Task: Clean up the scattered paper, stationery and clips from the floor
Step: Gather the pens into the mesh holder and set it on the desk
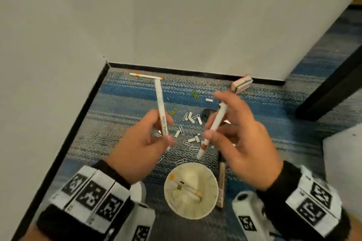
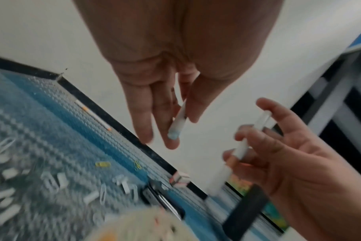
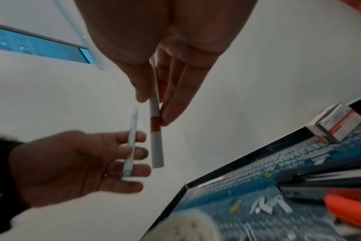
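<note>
Left hand (image 1: pixel 137 143): pinched a white pen (image 1: pixel 161 111), upright above the carpet.
Right hand (image 1: pixel 241 139): gripped an orange-banded pen (image 1: pixel 214 125), tip-down.
Cup (image 1: pixel 212 180): on floor below, pens inside.
Advice: lower both tips over the rim before letting go.

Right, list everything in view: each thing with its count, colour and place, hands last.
Pens: two held, white; one with blue end in the left hand, one with brown band in the right; one white with orange bands on the carpet by the baseboard.
Cup: one, cream, on the carpet below the hands, pens inside.
Paper clips: many, mostly silver, a few green or yellow, scattered on the carpet.
Staple strips: several, white, among the clips.
Box: one, white and red, against the baseboard.
Carpet: blue-grey, striped.
Left hand: grips a pen.
Right hand: grips a pen.
</note>
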A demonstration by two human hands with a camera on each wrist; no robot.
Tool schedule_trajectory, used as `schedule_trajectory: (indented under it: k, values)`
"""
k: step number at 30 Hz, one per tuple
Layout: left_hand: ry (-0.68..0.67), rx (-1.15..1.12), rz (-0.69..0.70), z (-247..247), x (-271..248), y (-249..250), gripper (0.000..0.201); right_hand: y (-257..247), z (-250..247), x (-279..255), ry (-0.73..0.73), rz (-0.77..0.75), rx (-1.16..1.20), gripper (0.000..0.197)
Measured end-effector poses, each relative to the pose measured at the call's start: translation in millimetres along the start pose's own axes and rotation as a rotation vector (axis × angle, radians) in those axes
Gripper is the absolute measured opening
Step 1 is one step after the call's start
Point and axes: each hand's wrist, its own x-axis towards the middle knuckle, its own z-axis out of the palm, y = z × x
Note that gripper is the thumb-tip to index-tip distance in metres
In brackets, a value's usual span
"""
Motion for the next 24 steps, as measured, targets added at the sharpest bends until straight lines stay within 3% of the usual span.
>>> schedule_trajectory:
  k: [2, 7, 10, 14, 18, 22, 24]
  values:
    - [-0.017, 0.056, 0.042, 12.7, -22.1, -0.8, 0.018, -2.1, 6.9, -24.3, -0.067, -0.037, -0.073, 0.058]
    - [-0.074, 0.391, 0.059, 36.9, -42.3, -16.7, 0.045, 2.2, 20.6, -53.0, -0.162, -0.082, -0.291, 0.053]
    - [-0.134, 0.446, 0.110, 44.2, -43.3, -23.4, 0.049, 7.1, 28.7, -59.5, -0.182, -0.087, -0.298, 0.047]
    - [-0.106, 0.468, 0.151, 42.8, -40.3, -25.7, 0.051, 16.6, 36.2, -61.6, -0.212, -0.100, -0.362, 0.036]
    - [-0.092, 0.521, 0.121, 34.3, -26.4, -20.5, 0.051, 15.9, 34.8, -43.7, -0.277, -0.064, -0.332, 0.038]
    - [-0.033, 0.612, 0.078, 6.9, 14.1, -4.5, 0.015, 27.9, 19.6, 0.1, -0.240, 0.007, -0.347, 0.027]
    - [0.007, 0.658, 0.033, -12.3, 43.6, -0.7, 0.007, 43.0, 13.2, 21.9, -0.227, 0.091, -0.394, 0.026]
